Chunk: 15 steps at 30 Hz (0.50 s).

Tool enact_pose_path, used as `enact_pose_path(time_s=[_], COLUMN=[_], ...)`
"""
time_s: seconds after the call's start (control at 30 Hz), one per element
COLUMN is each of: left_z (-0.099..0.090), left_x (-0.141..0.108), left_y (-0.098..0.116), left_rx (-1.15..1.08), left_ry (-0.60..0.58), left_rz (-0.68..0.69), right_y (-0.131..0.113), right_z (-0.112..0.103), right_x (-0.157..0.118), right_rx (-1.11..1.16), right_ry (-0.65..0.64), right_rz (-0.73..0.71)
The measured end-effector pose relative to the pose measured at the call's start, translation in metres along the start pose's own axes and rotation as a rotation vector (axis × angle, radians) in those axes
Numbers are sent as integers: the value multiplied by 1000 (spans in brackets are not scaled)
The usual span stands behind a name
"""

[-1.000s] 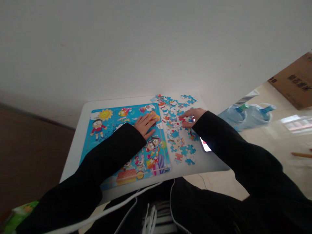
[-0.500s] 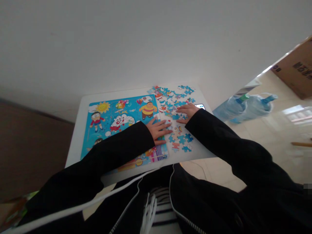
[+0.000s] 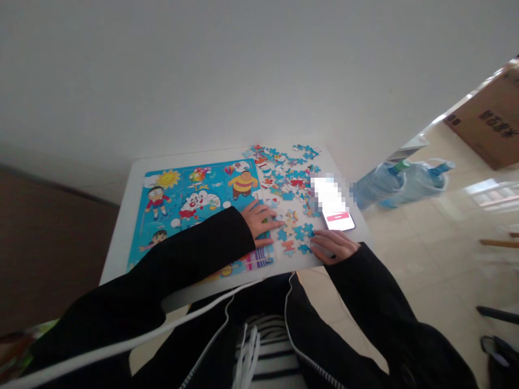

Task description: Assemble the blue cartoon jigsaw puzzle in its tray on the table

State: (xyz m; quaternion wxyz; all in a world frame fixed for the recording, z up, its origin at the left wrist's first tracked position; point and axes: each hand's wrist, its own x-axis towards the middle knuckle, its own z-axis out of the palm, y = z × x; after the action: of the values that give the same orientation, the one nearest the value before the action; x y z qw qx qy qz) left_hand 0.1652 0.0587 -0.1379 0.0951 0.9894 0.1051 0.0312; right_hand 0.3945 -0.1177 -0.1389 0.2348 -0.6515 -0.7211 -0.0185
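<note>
A blue cartoon jigsaw puzzle (image 3: 239,208) in its flat board lies on the left of the small white table. My left hand (image 3: 260,221) rests over the board's right edge, its fingers spread and empty. Loose jigsaw pieces (image 3: 290,222) lie scattered to the right of the board, some blue, some printed with figures. At their lower right, my right hand (image 3: 334,246) is low on the tabletop with fingers stretched to the left. Its fingertips are beside the blue pieces (image 3: 305,247); I see nothing held. My left sleeve hides part of the picture.
A phone (image 3: 339,217) with a lit screen lies on the table's right side, just beyond my right hand. The white table (image 3: 125,216) stands against a pale wall. Large water bottles (image 3: 379,183) and a cardboard box (image 3: 492,121) stand on the tiled floor at right.
My right hand has moved from the middle of the loose pieces down and right, toward the table's near edge. The phone's screen is now uncovered. My left hand stays on the board.
</note>
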Motion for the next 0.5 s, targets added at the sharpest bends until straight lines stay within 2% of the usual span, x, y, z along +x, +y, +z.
enact_pose_path(time_s=[0.1,0.17,0.3,0.5], left_z=[2,2,2,2], left_x=[0,0,0,0], left_y=[0,0,0,1], left_rx=[-7,-13,-10,-47], left_ry=[13,1,-38,-99], left_rz=[14,9,-4,-15], right_y=[5,14,37,50], right_z=[1,3,10,16], right_x=[0,6,19,21], right_rx=[-120,-218,-198,-60], right_ry=[169,248,250,318], right_rz=[66,165,336,349])
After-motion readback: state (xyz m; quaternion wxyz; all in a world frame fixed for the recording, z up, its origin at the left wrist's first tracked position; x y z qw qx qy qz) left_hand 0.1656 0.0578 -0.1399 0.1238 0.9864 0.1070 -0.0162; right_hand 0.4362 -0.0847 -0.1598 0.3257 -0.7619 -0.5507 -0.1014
